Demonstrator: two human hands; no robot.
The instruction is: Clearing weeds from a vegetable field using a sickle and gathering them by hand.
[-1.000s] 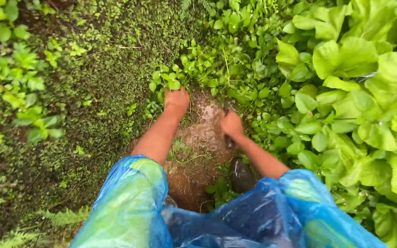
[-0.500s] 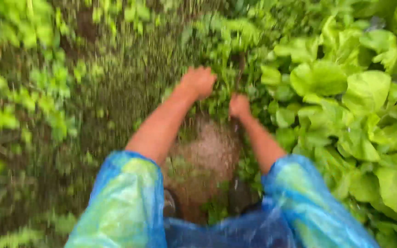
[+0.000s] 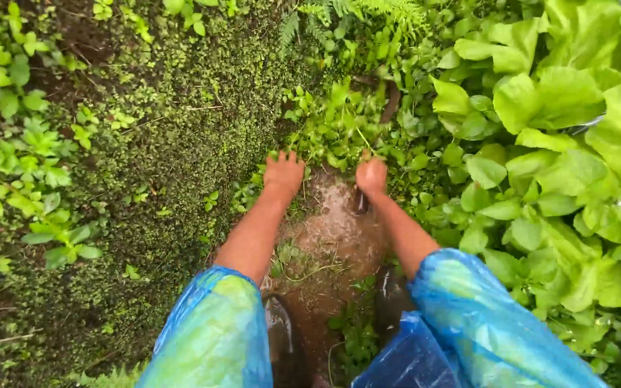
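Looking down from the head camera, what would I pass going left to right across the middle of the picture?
Small leafy weeds → mossy ground cover → left hand → wet bare soil → right hand → big lettuce-like leaves.

Low weeds (image 3: 336, 133): small-leaved, bright green, dense clump rooted at the far edge of a wet brown bare soil patch (image 3: 328, 237). Left hand (image 3: 283, 174) and right hand (image 3: 371, 176) reach into the clump's base, fingertips among leaves.

Both hands have drawn back from the weeds (image 3: 336, 129): left hand (image 3: 283, 174) and right hand (image 3: 371, 176) now rest at the bare soil patch's (image 3: 332, 230) far edge.
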